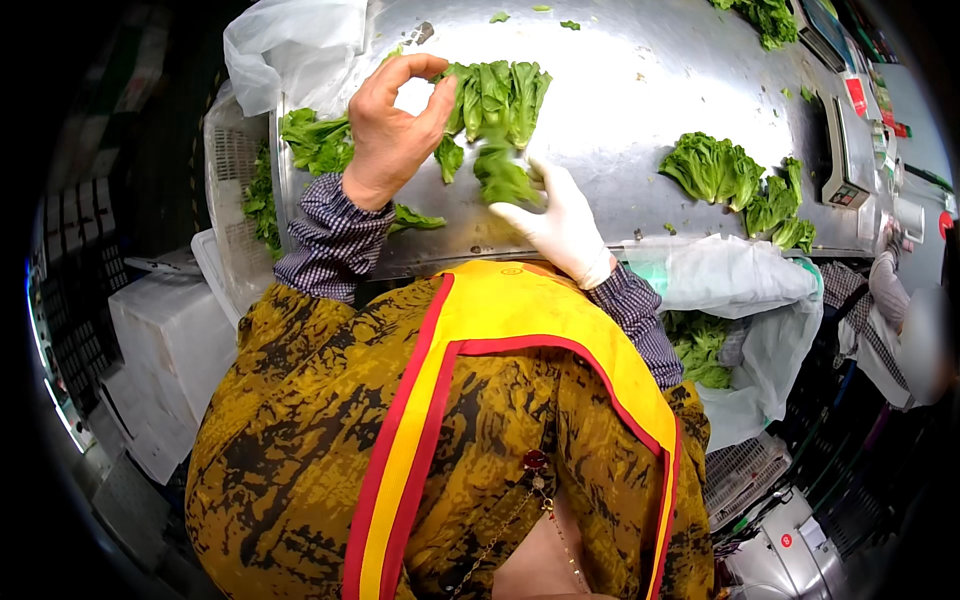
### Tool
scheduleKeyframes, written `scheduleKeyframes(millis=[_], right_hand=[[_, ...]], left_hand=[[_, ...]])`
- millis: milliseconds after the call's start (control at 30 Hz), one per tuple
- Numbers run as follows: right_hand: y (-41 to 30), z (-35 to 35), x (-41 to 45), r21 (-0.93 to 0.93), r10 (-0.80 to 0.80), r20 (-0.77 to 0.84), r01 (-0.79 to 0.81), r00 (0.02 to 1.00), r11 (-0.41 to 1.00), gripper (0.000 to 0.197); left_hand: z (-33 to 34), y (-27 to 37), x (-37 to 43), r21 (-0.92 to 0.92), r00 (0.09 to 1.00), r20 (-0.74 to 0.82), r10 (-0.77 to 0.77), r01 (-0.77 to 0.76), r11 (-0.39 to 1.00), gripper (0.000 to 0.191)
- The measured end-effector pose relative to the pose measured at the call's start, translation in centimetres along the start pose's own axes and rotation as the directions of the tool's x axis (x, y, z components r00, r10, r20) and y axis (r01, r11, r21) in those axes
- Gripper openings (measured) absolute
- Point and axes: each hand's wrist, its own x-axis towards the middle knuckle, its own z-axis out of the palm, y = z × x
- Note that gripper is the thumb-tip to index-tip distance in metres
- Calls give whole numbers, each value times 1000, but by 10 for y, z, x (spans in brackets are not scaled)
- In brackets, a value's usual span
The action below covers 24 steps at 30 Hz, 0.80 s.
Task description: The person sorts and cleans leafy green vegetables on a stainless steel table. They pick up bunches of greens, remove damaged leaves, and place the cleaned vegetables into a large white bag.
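My left hand (pixel 401 124), bare, is raised over the steel table with thumb and index finger curved towards each other and a gap between their tips. I see nothing held in it; its other fingers are partly hidden. Beside its fingertips lies a row of small green lettuce heads (pixel 495 97). My right hand (pixel 561 221) wears a white glove and has a motion-blurred green lettuce piece (pixel 502 178) between thumb and fingers, just below that row. A loose leaf (pixel 448 159) rests between the hands, and another leaf (pixel 414 219) lies near my left cuff.
More lettuce (pixel 319 141) lies left of my left hand, beside a white crate (pixel 229 180). Another lettuce group (pixel 712 171) sits at right, near a weighing scale (pixel 851 154). A plastic-lined container (pixel 772 375) holds greens below the table edge (pixel 840 253). Another person (pixel 889 292) is at far right.
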Motion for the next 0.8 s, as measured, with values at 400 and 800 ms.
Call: scheduleKeyframes(millis=[400,800], right_hand=[[64,51,52,158,504,2,-498,864,853,59],[-3,-46,20,868,554,292,-460,780,189,35]], left_hand=[[42,21,-25,-351,881,295,-371,461,815,9],[74,12,-46,-442,357,890,-284,832,-335,32]])
